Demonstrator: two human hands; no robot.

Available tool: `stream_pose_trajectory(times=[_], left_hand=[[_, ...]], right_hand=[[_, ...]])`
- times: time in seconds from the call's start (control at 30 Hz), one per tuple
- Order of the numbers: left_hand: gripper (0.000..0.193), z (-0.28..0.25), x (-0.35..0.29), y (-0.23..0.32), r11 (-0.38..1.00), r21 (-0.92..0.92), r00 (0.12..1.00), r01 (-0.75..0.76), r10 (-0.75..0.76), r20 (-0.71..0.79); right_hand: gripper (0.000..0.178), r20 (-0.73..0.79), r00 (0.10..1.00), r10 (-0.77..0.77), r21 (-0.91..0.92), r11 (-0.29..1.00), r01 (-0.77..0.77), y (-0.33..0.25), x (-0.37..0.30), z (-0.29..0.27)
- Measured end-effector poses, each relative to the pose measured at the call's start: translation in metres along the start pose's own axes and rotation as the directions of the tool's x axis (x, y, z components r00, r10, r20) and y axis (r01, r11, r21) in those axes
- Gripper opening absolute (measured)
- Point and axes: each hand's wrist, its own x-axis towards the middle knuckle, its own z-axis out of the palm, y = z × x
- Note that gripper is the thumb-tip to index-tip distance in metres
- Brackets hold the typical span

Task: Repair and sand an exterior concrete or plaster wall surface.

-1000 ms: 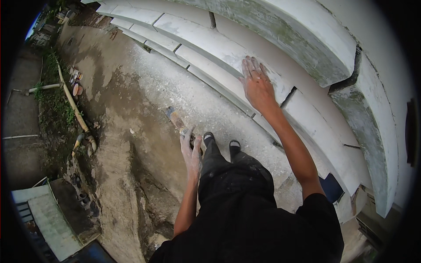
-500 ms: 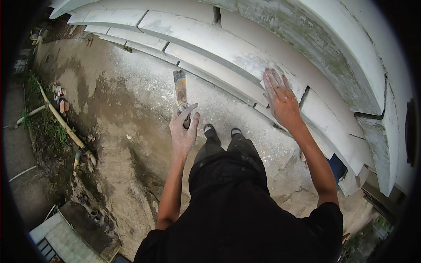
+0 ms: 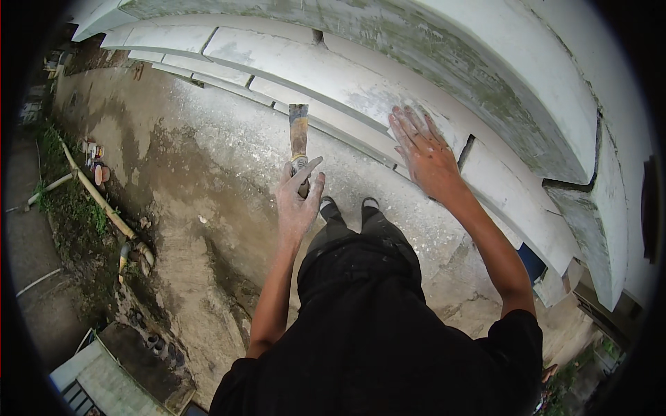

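Note:
A putty knife (image 3: 299,135) with a worn, stained blade is held in my left hand (image 3: 298,201), its blade pointing away from me over the ground. Whitish dust covers that hand. My right hand (image 3: 428,154) lies flat, fingers stretched, on the white concrete ledge (image 3: 291,62) of the wall. Pale smears mark its fingers. Around the fingertips the ledge surface shows a grey, patchy area. A dark gap (image 3: 466,151) in the ledge lies just to the right of this hand.
Above the ledge juts a thicker, grey-stained slab (image 3: 485,83). My feet (image 3: 350,204) stand on dusty concrete ground (image 3: 194,159) spotted with white. Pipes (image 3: 104,197) and plants run along the left, near some small containers (image 3: 96,156). A pale-topped structure (image 3: 104,378) is at lower left.
My right hand has slid slightly left along the ledge, staying flat. My left hand, with the putty knife, has shifted a little right, and the blade now points straighter ahead.

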Motion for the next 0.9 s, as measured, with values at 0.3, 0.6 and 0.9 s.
stream_pose_trajectory(times=[0.3, 0.6, 0.9], left_hand=[[0.03, 0.023, -0.028, 0.019, 0.997, -0.048, 0.996, 0.066, -0.069, -0.053], [0.04, 0.055, 0.009, 0.014, 0.992, -0.105, 0.995, 0.072, -0.078, -0.055], [0.075, 0.069, 0.118, -0.007, 1.0, 0.003, 0.926, 0.031, -0.027, -0.377]], right_hand=[[0.054, 0.022, 0.999, -0.028, 0.062, 0.998, 0.026, 0.001, 0.003, 0.004], [0.056, -0.124, 0.992, -0.024, -0.065, 0.998, 0.016, -0.009, 0.047, 0.027], [0.057, -0.084, 0.992, -0.09, -0.07, 0.994, 0.084, 0.008, 0.001, 0.014]])
